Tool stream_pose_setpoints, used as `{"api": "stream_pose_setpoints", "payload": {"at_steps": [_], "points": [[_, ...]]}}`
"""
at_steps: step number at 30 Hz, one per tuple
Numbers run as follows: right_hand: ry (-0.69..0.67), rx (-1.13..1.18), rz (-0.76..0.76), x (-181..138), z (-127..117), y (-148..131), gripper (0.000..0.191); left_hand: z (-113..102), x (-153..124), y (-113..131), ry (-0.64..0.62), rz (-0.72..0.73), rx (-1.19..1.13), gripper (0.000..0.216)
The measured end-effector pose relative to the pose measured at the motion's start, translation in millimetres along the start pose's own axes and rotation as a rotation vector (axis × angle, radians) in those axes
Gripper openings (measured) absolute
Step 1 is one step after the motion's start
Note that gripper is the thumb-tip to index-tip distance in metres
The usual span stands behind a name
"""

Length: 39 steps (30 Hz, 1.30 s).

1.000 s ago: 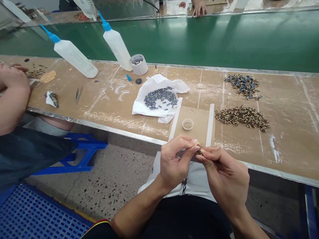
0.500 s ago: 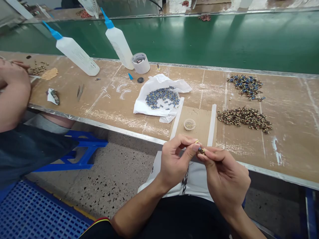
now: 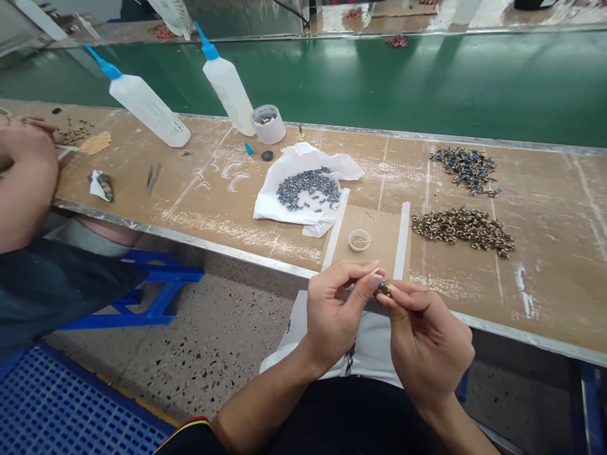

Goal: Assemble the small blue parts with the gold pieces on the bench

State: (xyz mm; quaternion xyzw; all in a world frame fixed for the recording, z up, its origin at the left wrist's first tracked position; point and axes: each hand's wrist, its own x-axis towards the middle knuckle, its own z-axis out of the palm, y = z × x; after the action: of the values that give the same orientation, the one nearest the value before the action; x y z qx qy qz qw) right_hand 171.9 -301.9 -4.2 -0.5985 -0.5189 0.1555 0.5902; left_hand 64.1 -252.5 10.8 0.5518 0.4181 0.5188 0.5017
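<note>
Over the table's front edge my left hand pinches a small blue-and-yellow piece between thumb and forefinger. My right hand meets it, its fingertips closed on a small dark-and-gold piece. The two pieces touch or nearly touch; fingertips cover most of both. Just beyond the hands stands a small clear cup with a thin stick across it. Blue-and-yellow pieces lie heaped on crumpled white paper. To the right are a pile of dark-and-gold ring-like pieces and a pile of blue-and-gold pieces.
Two white bottles with blue nozzles and a tape roll stand along the green belt. Tweezers lie at left. Another person's arm rests at the far left, above a blue stool.
My hands keep the same pinch, with the pieces tilted only slightly. The whole view has shifted a little.
</note>
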Motion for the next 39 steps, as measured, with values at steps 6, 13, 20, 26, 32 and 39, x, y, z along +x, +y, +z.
{"api": "stream_pose_setpoints", "payload": {"at_steps": [6, 13, 20, 26, 32, 39], "points": [[0.010, -0.015, 0.005, -0.9, 0.7, -6.7, 0.011, -0.5, -1.8, -5.2, 0.041, 0.152, 0.098, 0.008], [-0.072, -0.051, 0.048, 3.8, -6.0, -10.1, 0.010, -3.3, 0.5, -6.6, -0.005, 0.284, 0.145, 0.014], [-0.065, -0.098, 0.020, 7.3, -2.5, -13.1, 0.010, -4.3, 1.6, -8.7, 0.021, 0.310, 0.183, 0.018], [-0.066, -0.124, -0.028, 7.2, 1.4, -13.0, 0.010, -4.0, 3.2, -11.4, 0.040, 0.305, 0.189, 0.017], [-0.065, -0.145, -0.023, 7.9, 3.7, -12.9, 0.011, -5.7, 3.8, -13.3, 0.036, 0.320, 0.230, 0.018], [-0.095, -0.122, 0.017, 9.2, 3.7, -13.3, 0.011, -7.4, 5.2, -11.9, 0.020, 0.342, 0.252, 0.017]]}}
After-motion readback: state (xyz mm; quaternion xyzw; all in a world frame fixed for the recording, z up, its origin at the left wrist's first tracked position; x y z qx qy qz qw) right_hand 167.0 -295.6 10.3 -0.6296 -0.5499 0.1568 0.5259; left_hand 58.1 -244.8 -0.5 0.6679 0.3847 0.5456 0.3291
